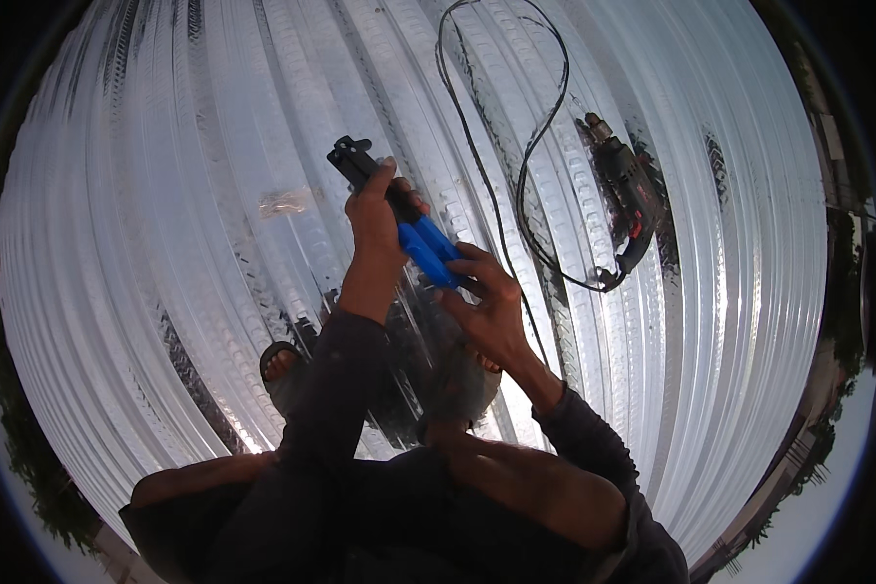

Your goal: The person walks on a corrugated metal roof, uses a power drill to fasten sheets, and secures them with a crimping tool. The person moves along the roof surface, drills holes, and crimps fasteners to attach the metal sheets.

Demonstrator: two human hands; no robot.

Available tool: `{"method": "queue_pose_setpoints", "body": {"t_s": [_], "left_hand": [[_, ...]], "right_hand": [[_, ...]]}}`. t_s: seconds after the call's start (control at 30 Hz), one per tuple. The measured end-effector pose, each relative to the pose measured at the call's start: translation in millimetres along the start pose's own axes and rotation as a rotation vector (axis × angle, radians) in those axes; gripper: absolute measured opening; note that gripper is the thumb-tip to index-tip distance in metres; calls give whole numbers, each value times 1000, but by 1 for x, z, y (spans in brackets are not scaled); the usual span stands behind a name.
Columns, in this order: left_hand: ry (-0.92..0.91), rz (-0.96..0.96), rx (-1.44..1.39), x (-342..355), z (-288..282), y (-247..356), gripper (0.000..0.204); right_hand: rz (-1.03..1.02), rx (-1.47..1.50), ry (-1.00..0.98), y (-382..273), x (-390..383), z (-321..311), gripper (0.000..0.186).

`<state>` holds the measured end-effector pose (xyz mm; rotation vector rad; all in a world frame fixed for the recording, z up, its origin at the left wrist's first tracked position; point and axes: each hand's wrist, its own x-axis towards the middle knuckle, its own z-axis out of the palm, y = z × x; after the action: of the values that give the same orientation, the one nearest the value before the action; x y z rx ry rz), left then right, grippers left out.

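Observation:
A hand riveter (426,250) with blue grips and a black head is held above the metal sheet, its head pointing up and to the left. My left hand (375,209) wraps round its black upper part, with the thumb laid along it. The fingers of my right hand (487,300) close on the lower end of the blue grips. Part of the black body is hidden behind my left fingers.
Ribbed, shiny metal roofing (214,234) spreads all around. A power drill (631,200) lies on it to the right, its black cable (523,185) looping away and back. Small pale pieces (282,202) lie left of my hands. My sandalled foot (280,362) is below.

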<state>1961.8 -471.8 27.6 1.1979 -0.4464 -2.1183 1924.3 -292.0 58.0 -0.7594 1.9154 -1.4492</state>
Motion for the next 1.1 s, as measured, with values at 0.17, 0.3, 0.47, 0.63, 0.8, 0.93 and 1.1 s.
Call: {"method": "queue_pose_setpoints", "body": {"t_s": [0.17, 0.3, 0.47, 0.63, 0.8, 0.93, 1.1], "left_hand": [[78, 104, -45, -1, 12, -1, 23], [109, 208, -10, -8, 18, -4, 22], [85, 230, 22, -10, 15, -4, 22], [107, 231, 18, -11, 15, -8, 23], [28, 5, -100, 3, 2, 5, 23], [-151, -235, -103, 10, -9, 22, 28], [-164, -267, -150, 4, -1, 23, 29]], "right_hand": [[-77, -144, 23, 7, 11, -3, 33], [-20, -170, 33, 7, 16, -6, 29], [-70, -211, 19, 9, 15, -9, 24], [-23, -187, -4, 16, 15, -14, 26], [-228, -222, -133, 22, 13, -26, 36], [-330, -268, -294, 15, 10, -43, 44], [-81, -341, -232, -4, -1, -48, 45]]}}
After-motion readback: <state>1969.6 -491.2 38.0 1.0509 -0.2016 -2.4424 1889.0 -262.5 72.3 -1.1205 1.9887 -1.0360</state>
